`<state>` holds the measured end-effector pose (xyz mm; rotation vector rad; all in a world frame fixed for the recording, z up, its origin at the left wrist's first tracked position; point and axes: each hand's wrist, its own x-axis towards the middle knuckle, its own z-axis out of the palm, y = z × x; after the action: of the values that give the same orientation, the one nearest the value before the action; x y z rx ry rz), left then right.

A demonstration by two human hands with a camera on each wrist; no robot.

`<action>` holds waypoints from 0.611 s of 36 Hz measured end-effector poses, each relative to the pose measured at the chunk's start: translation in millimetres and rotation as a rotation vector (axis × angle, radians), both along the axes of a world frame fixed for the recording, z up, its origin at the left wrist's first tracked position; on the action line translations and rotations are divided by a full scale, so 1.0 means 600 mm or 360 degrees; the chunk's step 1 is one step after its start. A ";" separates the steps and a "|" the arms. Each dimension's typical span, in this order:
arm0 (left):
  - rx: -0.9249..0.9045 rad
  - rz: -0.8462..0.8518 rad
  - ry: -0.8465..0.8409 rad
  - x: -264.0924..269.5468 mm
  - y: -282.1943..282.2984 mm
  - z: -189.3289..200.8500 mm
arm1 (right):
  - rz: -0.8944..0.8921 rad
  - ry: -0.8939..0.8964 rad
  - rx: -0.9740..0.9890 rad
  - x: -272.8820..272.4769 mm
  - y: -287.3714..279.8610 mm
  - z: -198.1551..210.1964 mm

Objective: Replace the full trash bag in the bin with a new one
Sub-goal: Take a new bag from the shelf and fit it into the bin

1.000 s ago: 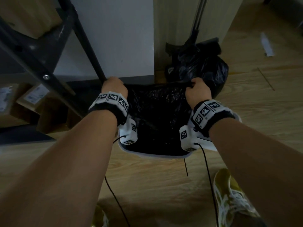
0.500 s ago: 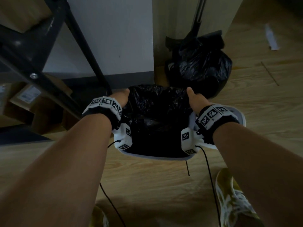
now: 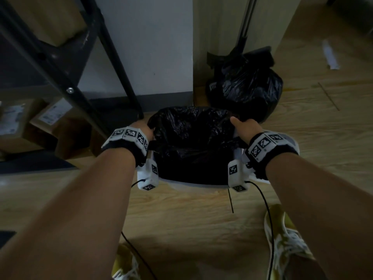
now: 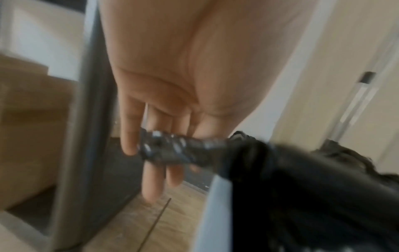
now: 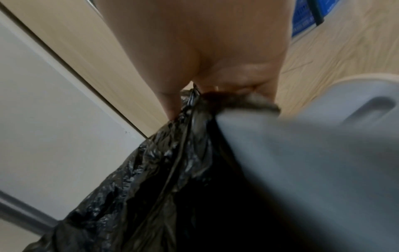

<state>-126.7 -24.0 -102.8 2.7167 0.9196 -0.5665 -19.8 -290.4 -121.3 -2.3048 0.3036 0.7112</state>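
A white bin (image 3: 193, 185) stands on the wood floor with a new black trash bag (image 3: 191, 138) inside it. My left hand (image 3: 141, 128) is at the bin's left side. In the left wrist view its fingers (image 4: 151, 179) point down and the bag's rolled edge (image 4: 179, 150) is pinned across them beside the bin wall (image 4: 215, 213). My right hand (image 3: 244, 126) grips the bag's edge at the right rim; the right wrist view shows the bag (image 5: 151, 179) bunched in that hand (image 5: 215, 68) above the bin (image 5: 313, 153). The full, tied black bag (image 3: 250, 87) sits behind the bin to the right.
A black metal shelf leg (image 3: 121, 67) slants down close to the bin's left side. Cardboard boxes (image 3: 46, 118) lie under the shelf. A broom handle (image 3: 242, 27) leans in the corner behind the full bag. My yellow shoe (image 3: 286, 239) is at the near right.
Both hands have gone from holding the bag mouth taut above the bin to lower at its left and right sides. The bag's edge has come down to the rim.
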 end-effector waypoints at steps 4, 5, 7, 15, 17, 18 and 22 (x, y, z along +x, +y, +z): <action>-0.0080 0.0027 -0.0127 -0.031 -0.002 0.001 | 0.0021 -0.0137 0.0036 -0.031 -0.011 0.010; -0.0086 0.0020 -0.0144 -0.040 -0.003 0.002 | 0.0035 -0.0176 0.0046 -0.039 -0.015 0.009; -0.0127 0.0031 -0.0185 -0.060 -0.007 0.007 | 0.0068 -0.0231 0.0016 -0.056 -0.020 0.011; -0.0143 0.0058 -0.0268 -0.120 -0.058 0.033 | 0.0431 -0.0433 -0.0316 -0.126 -0.029 0.031; -0.0144 -0.0032 -0.0253 -0.135 -0.068 0.032 | 0.0510 -0.0529 -0.0399 -0.145 -0.030 0.037; -0.0160 -0.0081 -0.0233 -0.144 -0.073 0.034 | 0.0561 -0.0554 -0.0431 -0.155 -0.030 0.042; 0.0044 -0.0306 -0.0159 -0.169 -0.087 0.033 | 0.0785 -0.0630 -0.0481 -0.194 -0.032 0.058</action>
<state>-228.0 -76.1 -82.8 2.8484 0.6516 -0.4499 -136.1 -309.3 -86.3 -2.7783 -0.3781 0.4363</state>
